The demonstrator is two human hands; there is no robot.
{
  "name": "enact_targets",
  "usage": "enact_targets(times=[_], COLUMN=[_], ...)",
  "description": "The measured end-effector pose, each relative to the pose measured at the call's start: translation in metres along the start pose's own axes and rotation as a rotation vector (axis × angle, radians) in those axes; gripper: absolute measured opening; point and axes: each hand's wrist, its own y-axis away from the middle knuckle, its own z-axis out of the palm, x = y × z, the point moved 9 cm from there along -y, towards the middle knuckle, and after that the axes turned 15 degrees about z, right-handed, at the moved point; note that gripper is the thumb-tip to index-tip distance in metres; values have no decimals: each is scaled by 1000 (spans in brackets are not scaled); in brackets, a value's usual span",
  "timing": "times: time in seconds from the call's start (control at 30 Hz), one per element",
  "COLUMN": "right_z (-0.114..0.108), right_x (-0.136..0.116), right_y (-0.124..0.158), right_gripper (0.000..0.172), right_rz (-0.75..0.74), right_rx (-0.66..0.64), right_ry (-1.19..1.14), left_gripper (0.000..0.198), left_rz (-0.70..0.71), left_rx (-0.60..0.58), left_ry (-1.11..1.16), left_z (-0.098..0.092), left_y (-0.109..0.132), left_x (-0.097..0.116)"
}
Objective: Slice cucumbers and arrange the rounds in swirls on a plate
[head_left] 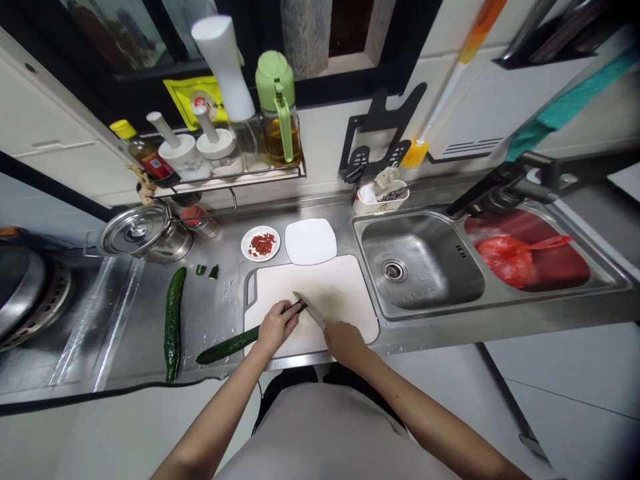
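Observation:
My left hand (276, 327) is closed over a long green cucumber (227, 348), which runs from the left edge of the white cutting board (350, 283) out over the counter. The fingers hide part of it, and its dark tip shows just beyond them. In my right hand (346, 343) is a kitchen knife (313, 312), its blade slanting up and left to touch or nearly touch the cucumber's end. A second cucumber (173, 323) lies on the counter to the left. Two small cut cucumber ends (213, 272) rest behind it.
Behind the board are a white square plate (311, 241) and a small plate (246, 243) of chopped red pieces. To the right is a steel sink (425, 260), its far basin holding a red plastic bag (507, 260). A lidded pot (175, 243) stands at left, below a condiment rack (270, 175).

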Motion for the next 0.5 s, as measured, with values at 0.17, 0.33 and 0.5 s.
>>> enact_targets(times=[0.17,0.33,0.5], right_z=[-1,0,-1], right_x=[-3,-7,-15], right_y=[-1,-7,-17], right_gripper=[33,31,32], right_rz=[-9,-16,-35], right_rx=[24,29,75], right_ry=[4,-13,-20], left_gripper=[33,33,33], left_rz=[0,-2,27], left_rx=[10,1,19], left_ry=[-4,-9,-17], left_z=[-2,-3,-5], left_y=[0,-1,-2], left_x=[2,3,5])
